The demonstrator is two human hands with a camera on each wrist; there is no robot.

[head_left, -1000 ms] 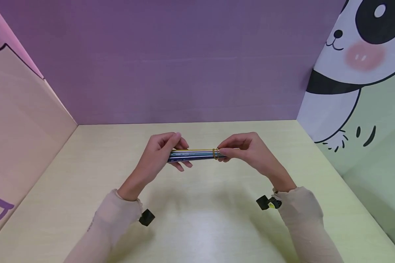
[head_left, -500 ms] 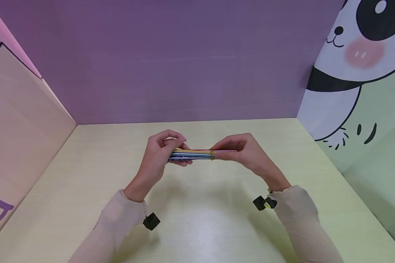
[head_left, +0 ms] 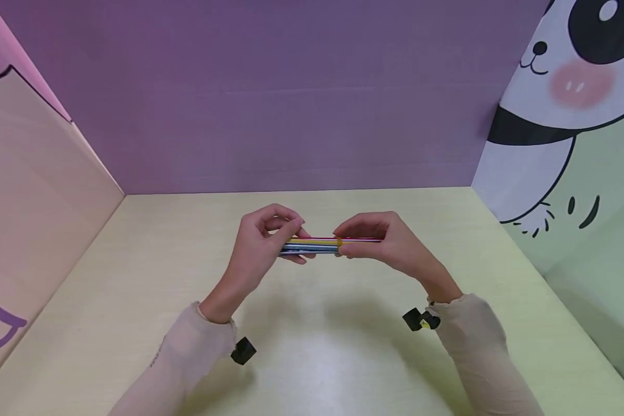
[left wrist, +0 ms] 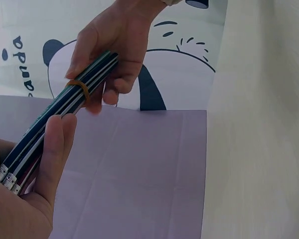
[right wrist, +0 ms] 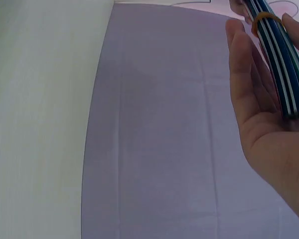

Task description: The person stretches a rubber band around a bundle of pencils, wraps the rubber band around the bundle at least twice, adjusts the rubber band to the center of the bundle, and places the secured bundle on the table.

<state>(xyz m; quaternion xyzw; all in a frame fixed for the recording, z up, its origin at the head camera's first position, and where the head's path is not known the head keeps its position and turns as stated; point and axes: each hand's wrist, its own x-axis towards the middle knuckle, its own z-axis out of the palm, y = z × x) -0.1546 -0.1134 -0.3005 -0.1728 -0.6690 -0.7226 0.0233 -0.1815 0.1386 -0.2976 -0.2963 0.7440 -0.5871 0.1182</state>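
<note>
A bundle of striped pencils [head_left: 307, 247], held level above the table, spans my two hands. My left hand [head_left: 255, 248] grips its left end, thumb on the near side. Silver ferrules [left wrist: 9, 179] show against that palm in the left wrist view. Around the bundle runs a yellowish rubber band [left wrist: 79, 85]. My right hand [head_left: 400, 245] pinches at this band, thumb on one side and fingers on the other. Beyond the band, the pencils' other ends reach into the right palm, as the right wrist view shows.
The pale wood-grain table [head_left: 312, 358] lies below both hands. A purple panel [head_left: 291, 104] stands at its back, with a pinkish panel [head_left: 36, 173] on the left and a panda-printed panel [head_left: 593, 190] on the right. Each wrist carries a small black camera mount.
The rubber band and my right fingers have come closer to my left hand along the pencils. More pencil length now shows beyond the band. The left hand has shifted slightly right.
</note>
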